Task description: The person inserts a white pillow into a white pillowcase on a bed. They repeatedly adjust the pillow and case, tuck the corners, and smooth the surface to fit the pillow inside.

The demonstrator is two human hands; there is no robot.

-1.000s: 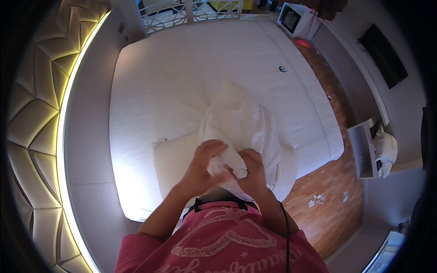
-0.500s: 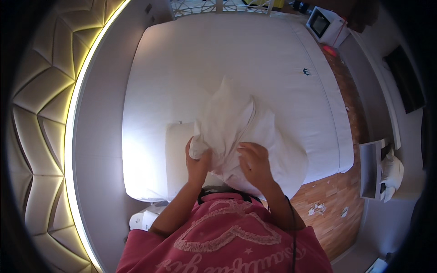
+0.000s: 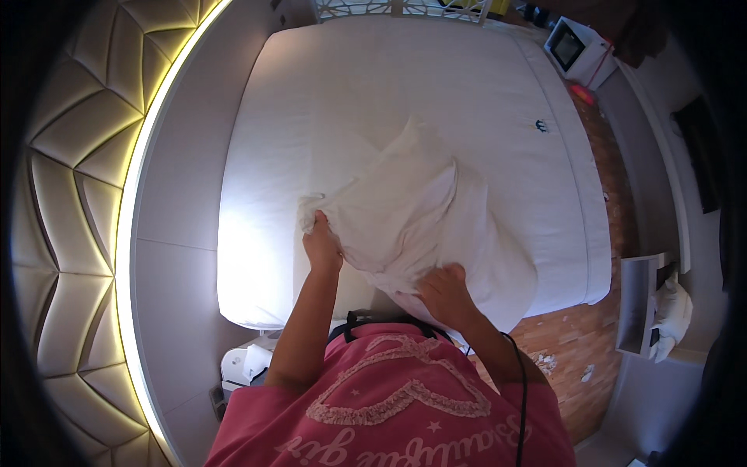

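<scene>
A crumpled white bed sheet [image 3: 405, 206] lies bunched over the near middle of the bed [image 3: 467, 86], one pointed fold standing up toward the far side. My left hand [image 3: 321, 245] is closed on its left edge, with a wad of cloth rising beyond the thumb. Closer to my body, my right hand [image 3: 445, 297] grips the sheet's near edge, its fingertips partly hidden in the folds. Between the two hands the cloth hangs in a slack curve. To the right, more of it drapes over the bed's near edge.
A padded headboard wall [image 3: 78, 233] with a light strip runs along the left. A white bedside table [image 3: 237, 366] stands near left. Scraps lie on the wooden floor [image 3: 568, 342] at right, beside an open shelf [image 3: 636, 303] and a cushion [image 3: 673, 307]. A white cabinet [image 3: 580, 50] stands far right.
My left hand has moved left and away from me, drawing the sheet's edge wider. My right hand has come slightly nearer my body and closed on the cloth. The view has shifted a little.
</scene>
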